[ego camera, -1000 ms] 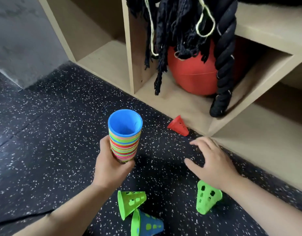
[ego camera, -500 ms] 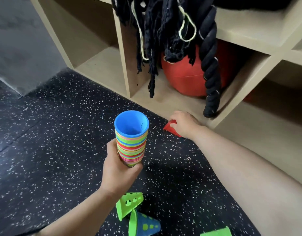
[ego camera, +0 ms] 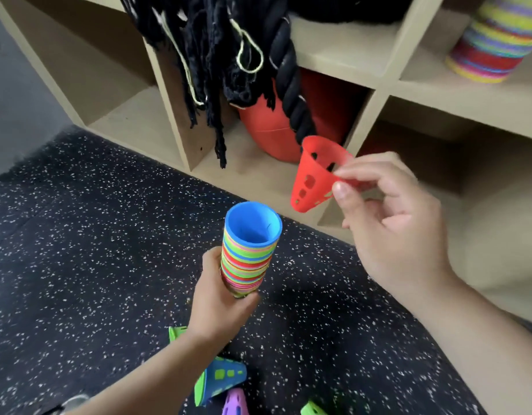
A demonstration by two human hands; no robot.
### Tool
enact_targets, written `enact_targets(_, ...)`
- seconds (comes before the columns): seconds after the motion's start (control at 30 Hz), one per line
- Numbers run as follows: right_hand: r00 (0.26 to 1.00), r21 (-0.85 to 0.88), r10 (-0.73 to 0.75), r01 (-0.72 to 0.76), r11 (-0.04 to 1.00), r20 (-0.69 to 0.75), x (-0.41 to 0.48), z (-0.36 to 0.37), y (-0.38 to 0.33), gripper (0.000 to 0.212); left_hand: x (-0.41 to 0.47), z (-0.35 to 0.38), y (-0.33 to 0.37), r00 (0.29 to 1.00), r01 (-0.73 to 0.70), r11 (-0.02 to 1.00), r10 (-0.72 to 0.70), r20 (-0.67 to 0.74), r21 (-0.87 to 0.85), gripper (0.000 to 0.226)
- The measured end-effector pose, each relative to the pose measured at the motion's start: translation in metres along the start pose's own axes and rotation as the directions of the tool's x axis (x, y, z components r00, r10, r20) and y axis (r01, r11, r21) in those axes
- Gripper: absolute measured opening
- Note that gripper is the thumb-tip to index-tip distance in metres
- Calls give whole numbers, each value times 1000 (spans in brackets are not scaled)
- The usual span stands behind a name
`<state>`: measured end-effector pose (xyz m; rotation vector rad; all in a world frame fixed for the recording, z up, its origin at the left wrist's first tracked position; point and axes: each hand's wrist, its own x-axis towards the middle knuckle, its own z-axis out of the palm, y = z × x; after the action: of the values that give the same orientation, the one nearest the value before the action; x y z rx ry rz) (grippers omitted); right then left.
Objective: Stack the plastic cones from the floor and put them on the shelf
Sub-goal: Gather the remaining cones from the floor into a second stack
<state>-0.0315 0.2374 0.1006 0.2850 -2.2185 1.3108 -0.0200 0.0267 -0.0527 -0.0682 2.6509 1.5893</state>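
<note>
Red cone (ego camera: 314, 175) pinched at its rim by right hand (ego camera: 390, 226), wide end up, above and right of striped cone stack (ego camera: 248, 250) (blue one innermost), gripped low by left hand (ego camera: 219, 301). Loose cones (ego camera: 221, 381) on speckled floor (ego camera: 79, 250); wooden shelf (ego camera: 342, 58) behind.

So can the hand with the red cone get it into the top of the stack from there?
Probably yes. The right hand pinches the red cone just above and beside the stack, which the left hand holds upright. Its blue mouth faces up, with nothing between them.
</note>
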Motion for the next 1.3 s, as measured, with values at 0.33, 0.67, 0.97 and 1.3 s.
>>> enact_targets(0.33,977,6,-12,11,1000,211,-60,-9,-35,11,-56,-4,19,996,-85,996,84,-22,-29,73)
enact_targets(0.67,764,-305,281,-116,945,580,-199,-10,-15,45,-105,-61,4,994,-2,1000,3,-110,10,69)
enact_targets(0.97,612,-439,429,-145,887,665,-259,28,9,26,-127,-75,-13,993,35,998,-29,-118,43,71)
enact_targets(1.3,747,-436,497,-306,846,441,-226,15,39,20,-120,-66,-19,993,66,997,-61,-105,51,72)
